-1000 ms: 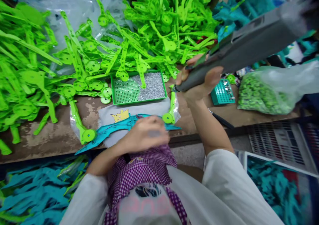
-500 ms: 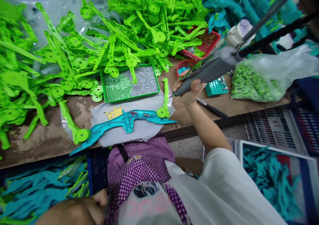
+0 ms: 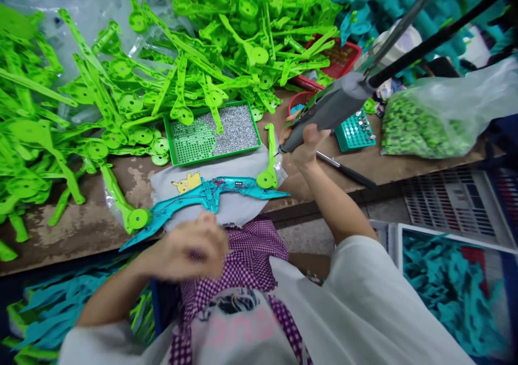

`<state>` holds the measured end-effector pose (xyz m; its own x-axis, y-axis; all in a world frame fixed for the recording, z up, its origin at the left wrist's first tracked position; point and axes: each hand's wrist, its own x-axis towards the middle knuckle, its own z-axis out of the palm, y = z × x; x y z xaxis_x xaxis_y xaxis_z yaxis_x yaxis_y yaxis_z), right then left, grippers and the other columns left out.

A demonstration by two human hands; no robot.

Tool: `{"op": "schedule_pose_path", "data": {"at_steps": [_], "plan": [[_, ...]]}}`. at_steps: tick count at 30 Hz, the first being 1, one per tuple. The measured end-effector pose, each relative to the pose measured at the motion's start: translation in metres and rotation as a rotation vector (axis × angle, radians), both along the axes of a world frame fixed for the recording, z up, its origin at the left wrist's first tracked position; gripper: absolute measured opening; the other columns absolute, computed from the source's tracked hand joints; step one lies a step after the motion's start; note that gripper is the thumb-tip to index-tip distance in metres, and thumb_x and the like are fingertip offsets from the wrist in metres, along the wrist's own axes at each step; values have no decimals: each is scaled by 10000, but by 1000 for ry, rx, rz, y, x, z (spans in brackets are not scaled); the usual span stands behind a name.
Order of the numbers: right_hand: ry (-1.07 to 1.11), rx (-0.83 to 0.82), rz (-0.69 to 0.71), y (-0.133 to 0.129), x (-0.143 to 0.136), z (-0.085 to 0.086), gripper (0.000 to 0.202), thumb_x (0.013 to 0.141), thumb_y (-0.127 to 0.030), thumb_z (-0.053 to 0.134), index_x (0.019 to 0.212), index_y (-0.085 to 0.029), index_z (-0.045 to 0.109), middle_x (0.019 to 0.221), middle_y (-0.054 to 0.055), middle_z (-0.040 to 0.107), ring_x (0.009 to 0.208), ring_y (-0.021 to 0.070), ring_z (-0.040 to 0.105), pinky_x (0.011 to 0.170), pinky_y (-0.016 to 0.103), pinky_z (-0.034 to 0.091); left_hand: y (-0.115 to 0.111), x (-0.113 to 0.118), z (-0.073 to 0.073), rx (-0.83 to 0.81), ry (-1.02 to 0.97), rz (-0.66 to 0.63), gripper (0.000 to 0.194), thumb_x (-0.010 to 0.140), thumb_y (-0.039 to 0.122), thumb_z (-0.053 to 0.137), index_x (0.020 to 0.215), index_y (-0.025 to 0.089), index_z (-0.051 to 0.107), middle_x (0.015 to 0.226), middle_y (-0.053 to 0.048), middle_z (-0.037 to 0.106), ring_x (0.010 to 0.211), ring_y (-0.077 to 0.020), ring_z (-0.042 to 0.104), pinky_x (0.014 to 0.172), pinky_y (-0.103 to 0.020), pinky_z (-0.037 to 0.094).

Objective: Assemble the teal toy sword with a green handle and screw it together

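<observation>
My right hand [image 3: 305,146] is wrapped round a grey power screwdriver [image 3: 329,106], its tip beside the right green arm piece [image 3: 269,157]. Blurred by motion, my left hand [image 3: 194,249] is over the checked apron, just below the blue bow-shaped part [image 3: 210,192]; its fingers look curled, but what they hold, if anything, cannot be made out. Thin wires run along the blue part, which lies on a grey cloth [image 3: 243,208]. Another green arm piece [image 3: 137,219] sits at its left end. Behind the cloth is a green tray [image 3: 174,149] of small metal screws.
Green plastic parts [image 3: 121,68] are heaped at the back and left. Red baskets [image 3: 343,57], a teal screw holder [image 3: 354,133], a black-handled tool [image 3: 352,175] and a bag of small green pieces [image 3: 424,122] are to the right. Crates of blue parts [image 3: 453,284] stand below.
My left hand has risen from the lower left edge to in front of the blue part. The screwdriver in my right hand has shifted slightly left, its body tilted a little differently.
</observation>
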<state>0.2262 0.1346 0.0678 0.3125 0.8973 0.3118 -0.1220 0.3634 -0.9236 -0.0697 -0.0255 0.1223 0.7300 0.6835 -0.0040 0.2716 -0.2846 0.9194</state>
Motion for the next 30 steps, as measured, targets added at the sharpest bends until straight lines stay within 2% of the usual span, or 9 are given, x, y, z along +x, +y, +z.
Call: {"op": "schedule_pose_path", "data": {"at_steps": [3, 5, 8, 15, 19, 21, 24, 27, 30], "plan": [[-39, -3, -49, -1, 0, -1, 614, 657, -868, 626, 802, -272, 610, 477, -71, 458, 369, 130, 476, 370, 263, 370, 66, 69, -45, 79, -1, 274, 192, 992, 362, 596, 1031, 241, 740, 1039, -63, 746, 980, -195, 681, 928, -389, 547], [-84, -34, -43, 0, 1, -2, 663, 638, -916, 581, 797, -273, 602, 470, -72, 444, 379, 142, 498, 385, 274, 391, 90, 105, -67, 132, 119, 261, 261, 976, 340, 629, 1181, 194, 700, 1166, -100, 720, 1107, -223, 661, 995, -394, 521], [-102, -49, -34, 3, 1, -4, 676, 622, -934, 574, 768, -275, 579, 468, -68, 441, 381, 155, 510, 390, 289, 400, 108, 132, -83, 116, 309, 182, 305, 961, 329, 646, 1211, 165, 711, 1184, -125, 720, 1114, -253, 662, 985, -391, 514], [12, -100, 23, 4, -3, -6, 639, 567, -878, 672, 709, -274, 518, 460, -77, 439, 340, 120, 402, 358, 268, 340, 124, 132, -89, 15, 393, 120, 234, 915, 333, 691, 1067, 183, 784, 1046, -99, 763, 956, -236, 691, 880, -371, 521], [8, -74, 31, 3, -2, -9, 647, 580, -886, 656, 717, -272, 507, 473, -81, 412, 353, 126, 426, 356, 267, 329, 125, 132, -89, -12, 351, 135, 290, 909, 335, 694, 1155, 201, 767, 1060, -86, 769, 952, -227, 696, 888, -369, 522], [-16, -47, 42, 1, -1, -3, 631, 588, -869, 673, 726, -275, 514, 494, -72, 432, 358, 137, 445, 350, 282, 337, 123, 132, -90, -22, 340, 147, 302, 913, 342, 689, 1174, 211, 767, 1104, -86, 766, 997, -234, 698, 907, -371, 522], [-25, -4, 53, 2, -7, 19, 573, 648, -860, 633, 752, -302, 550, 503, -66, 437, 331, 136, 399, 313, 289, 296, 121, 132, -90, -42, 348, 152, 283, 920, 352, 679, 1154, 228, 780, 1147, -84, 761, 1042, -241, 698, 924, -369, 523], [19, 79, 151, 13, -38, 41, 615, 694, -944, 465, 793, -349, 585, 471, -67, 374, 327, 154, 398, 314, 305, 329, 120, 131, -91, -44, 360, 150, 260, 920, 360, 678, 1134, 260, 786, 1147, -67, 764, 1045, -242, 701, 916, -362, 525], [36, 75, 322, 34, -92, 39, 669, 659, -978, 472, 775, -326, 569, 454, -73, 380, 334, 155, 424, 375, 337, 439, 120, 131, -91, -55, 344, 167, 242, 922, 368, 665, 1089, 250, 793, 1110, -70, 781, 1026, -257, 715, 873, -360, 536]]}}
